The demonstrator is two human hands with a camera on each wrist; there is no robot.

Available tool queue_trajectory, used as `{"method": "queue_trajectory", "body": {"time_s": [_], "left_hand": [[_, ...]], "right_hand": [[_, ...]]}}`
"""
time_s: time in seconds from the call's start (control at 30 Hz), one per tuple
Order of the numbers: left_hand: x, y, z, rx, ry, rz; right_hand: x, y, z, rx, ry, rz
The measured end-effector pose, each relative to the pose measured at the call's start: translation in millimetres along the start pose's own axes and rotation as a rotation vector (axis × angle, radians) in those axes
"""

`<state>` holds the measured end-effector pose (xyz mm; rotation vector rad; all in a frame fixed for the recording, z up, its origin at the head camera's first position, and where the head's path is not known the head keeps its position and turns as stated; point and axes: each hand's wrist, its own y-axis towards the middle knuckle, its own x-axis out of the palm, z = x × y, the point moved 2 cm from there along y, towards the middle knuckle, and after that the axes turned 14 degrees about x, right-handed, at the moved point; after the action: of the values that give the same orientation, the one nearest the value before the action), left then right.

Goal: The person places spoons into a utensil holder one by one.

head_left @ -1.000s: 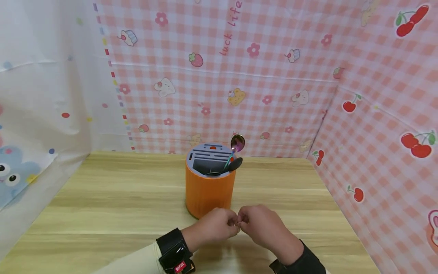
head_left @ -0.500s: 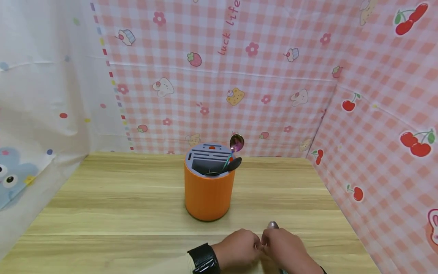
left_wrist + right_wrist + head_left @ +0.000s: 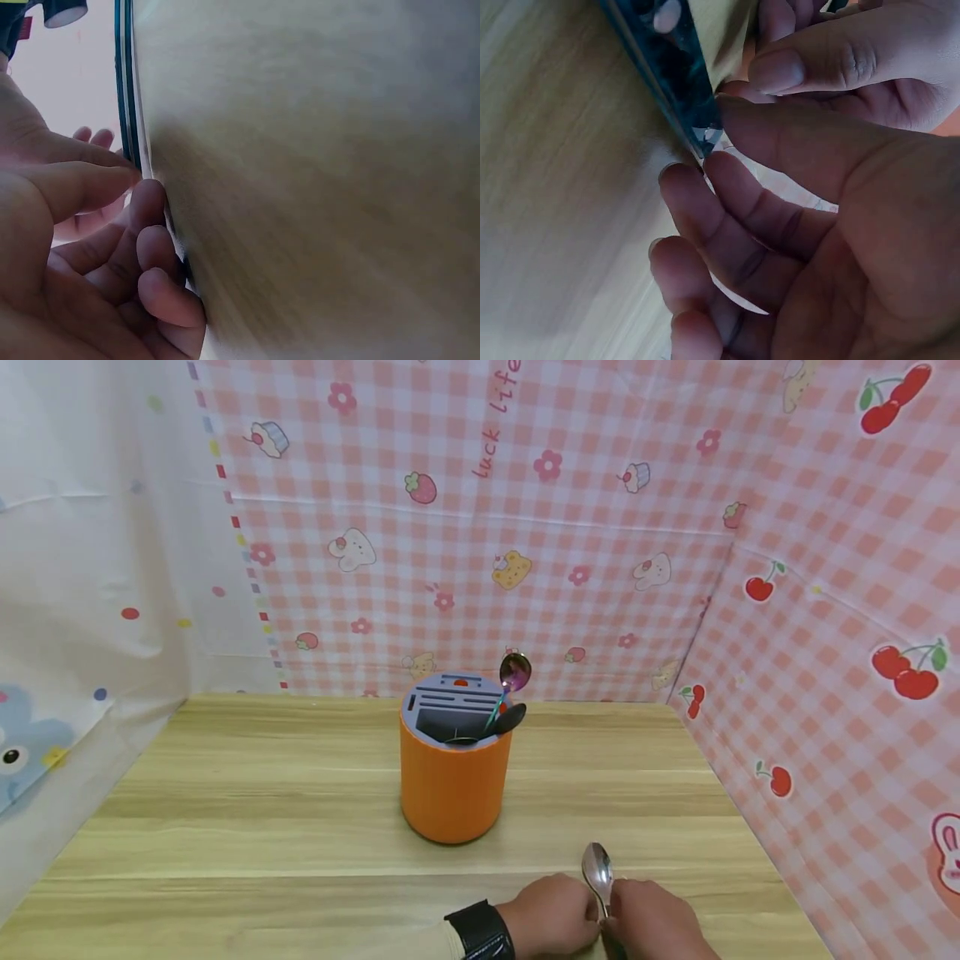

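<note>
A spoon (image 3: 597, 865) with a shiny metal bowl and a dark teal handle (image 3: 676, 71) lies between my hands, low at the right of the head view. My right hand (image 3: 654, 920) pinches it between thumb and fingers where the handle narrows. From the other side, my left hand (image 3: 553, 913) has its thumb and index fingertips at the spoon's slim part, and they appear to pinch it. In the left wrist view the handle shows edge-on as a dark strip (image 3: 127, 82). The hands hide part of the spoon's neck.
An orange round cutlery holder (image 3: 452, 793) with a slotted grey top stands upright on the wood-grain table (image 3: 247, 827). A rainbow-coloured spoon (image 3: 515, 671) and a black spoon (image 3: 512, 718) stick out of it. Patterned cloth (image 3: 450, 543) walls surround the table.
Both hands have moved right and toward me, away from the holder. The spoon's bowl, hidden a second ago, now shows between them. The head view has shifted slightly.
</note>
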<state>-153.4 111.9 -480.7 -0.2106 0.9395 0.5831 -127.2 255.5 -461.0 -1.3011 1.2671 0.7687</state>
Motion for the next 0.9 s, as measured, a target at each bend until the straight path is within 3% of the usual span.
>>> {"method": "queue_trajectory", "body": {"time_s": [0.4, 0.63, 0.77, 0.9], "left_hand": [[2.6, 3.4, -2.2, -0.054, -0.040, -0.011], [2.9, 1.8, -1.6, -0.067, -0.014, -0.019], [-4.0, -1.3, -3.7, -0.075, -0.058, -0.011], [-18.6, -4.5, -6.2, -0.069, -0.119, 0.060]], "right_hand": [[4, 1, 3, 0.051, 0.061, -0.057], [5, 0, -2, 0.067, 0.106, -0.066], [2, -1, -7, 0.057, 0.136, -0.064], [-9, -2, -15, 0.034, 0.162, -0.026]]}}
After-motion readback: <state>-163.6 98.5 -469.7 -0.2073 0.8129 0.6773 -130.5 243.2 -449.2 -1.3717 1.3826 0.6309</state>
